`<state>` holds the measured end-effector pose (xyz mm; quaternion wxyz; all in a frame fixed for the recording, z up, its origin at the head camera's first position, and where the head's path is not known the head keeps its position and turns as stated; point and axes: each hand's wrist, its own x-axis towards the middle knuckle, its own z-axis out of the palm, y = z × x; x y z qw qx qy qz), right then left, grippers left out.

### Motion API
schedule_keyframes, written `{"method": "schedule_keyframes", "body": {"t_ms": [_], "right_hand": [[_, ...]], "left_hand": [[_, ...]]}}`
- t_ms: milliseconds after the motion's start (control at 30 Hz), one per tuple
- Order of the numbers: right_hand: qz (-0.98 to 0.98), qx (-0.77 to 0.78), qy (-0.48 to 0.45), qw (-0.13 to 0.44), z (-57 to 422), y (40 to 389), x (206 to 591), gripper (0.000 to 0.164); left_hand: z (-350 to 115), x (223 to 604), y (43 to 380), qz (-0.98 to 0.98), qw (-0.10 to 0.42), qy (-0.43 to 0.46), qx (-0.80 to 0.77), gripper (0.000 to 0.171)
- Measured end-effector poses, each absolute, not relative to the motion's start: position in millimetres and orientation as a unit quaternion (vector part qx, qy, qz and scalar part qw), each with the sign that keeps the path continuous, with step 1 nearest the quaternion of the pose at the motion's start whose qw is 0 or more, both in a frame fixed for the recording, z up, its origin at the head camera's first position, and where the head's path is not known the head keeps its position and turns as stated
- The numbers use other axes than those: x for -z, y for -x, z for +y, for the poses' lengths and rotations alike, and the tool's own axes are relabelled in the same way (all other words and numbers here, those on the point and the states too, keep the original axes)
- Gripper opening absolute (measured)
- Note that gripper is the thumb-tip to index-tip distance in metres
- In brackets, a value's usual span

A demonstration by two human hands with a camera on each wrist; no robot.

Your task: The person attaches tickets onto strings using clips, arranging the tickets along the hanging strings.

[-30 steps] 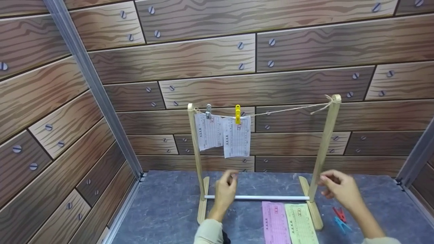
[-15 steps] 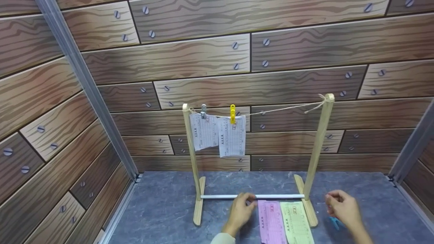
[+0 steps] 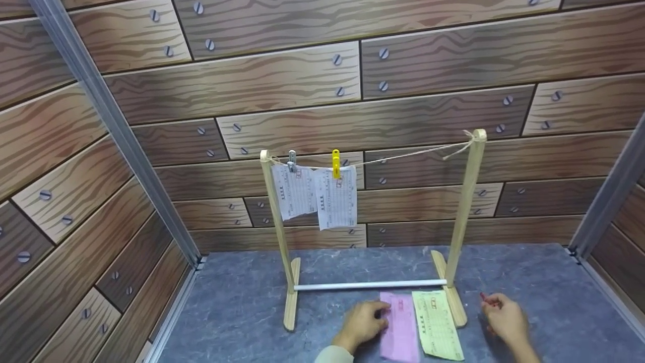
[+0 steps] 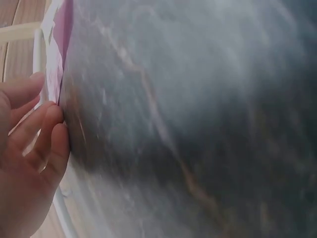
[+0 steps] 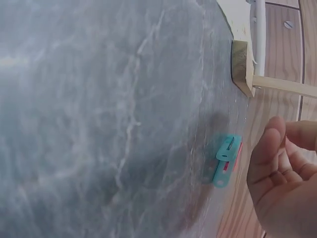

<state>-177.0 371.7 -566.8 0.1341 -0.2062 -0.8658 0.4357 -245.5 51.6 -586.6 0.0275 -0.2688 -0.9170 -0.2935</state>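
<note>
My left hand (image 3: 361, 321) is at the left edge of a pink printed slip (image 3: 399, 330) lying on the table. In the left wrist view its fingertips touch the edge of the slip, with the thumb apart from them. A pale green slip (image 3: 437, 327) lies just right of the pink one. My right hand (image 3: 508, 320), fingers loosely curled, hovers over two clothespins to the right. In the right wrist view a turquoise clothespin (image 5: 221, 174) lies against a red clothespin (image 5: 237, 156), both apart from the fingers. The head view shows only bits of the red one.
Behind the slips stands a wooden rack (image 3: 463, 212) with a white crossbar (image 3: 370, 285) and a string (image 3: 413, 152). Two white slips hang at its left, one by a silver clip (image 3: 292, 161), the other by a yellow clothespin (image 3: 336, 164). Wood-patterned walls enclose the table.
My left hand has moved right and down from near the rack's crossbar to the pink slip. My right hand has come down over the clothespins. The head view has shifted slightly.
</note>
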Motion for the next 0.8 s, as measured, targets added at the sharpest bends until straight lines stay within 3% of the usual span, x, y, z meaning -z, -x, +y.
{"method": "schedule_keyframes", "body": {"t_ms": [233, 500, 667, 800], "right_hand": [[-0.888, -0.409, 0.192, 0.087, 378.3, 171.2, 566.6, 0.025], [-0.922, -0.308, 0.231, -0.031, 391.0, 165.3, 563.6, 0.048], [-0.914, -0.299, 0.258, -0.098, 392.6, 163.2, 566.4, 0.047], [-0.906, -0.314, 0.260, -0.115, 393.7, 163.6, 566.1, 0.043]], "left_hand": [[51.1, 587.6, 246.9, -0.921, 0.037, 0.248, 0.298, 0.025], [64.7, 585.5, 248.0, -0.955, 0.006, 0.181, 0.234, 0.044], [64.5, 584.0, 250.2, -0.950, 0.002, 0.198, 0.241, 0.028], [60.9, 585.3, 251.3, -0.938, 0.007, 0.221, 0.267, 0.024]]}}
